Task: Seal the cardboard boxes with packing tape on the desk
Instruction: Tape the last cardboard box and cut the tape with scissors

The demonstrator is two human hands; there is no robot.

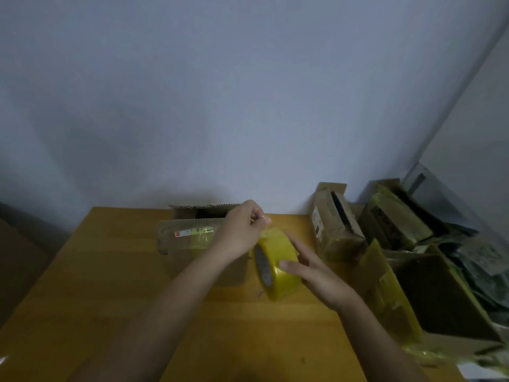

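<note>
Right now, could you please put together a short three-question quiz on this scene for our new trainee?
1. True or false: the right hand steadies the tape roll.
2. What is the left hand doing? A) pinching the tape end at the top of the roll B) lying flat on the desk C) closing a flap
3. Fill in: the open cardboard box behind the hands lies against the ___.

Key: 1 true; 2 A; 3 wall.
</note>
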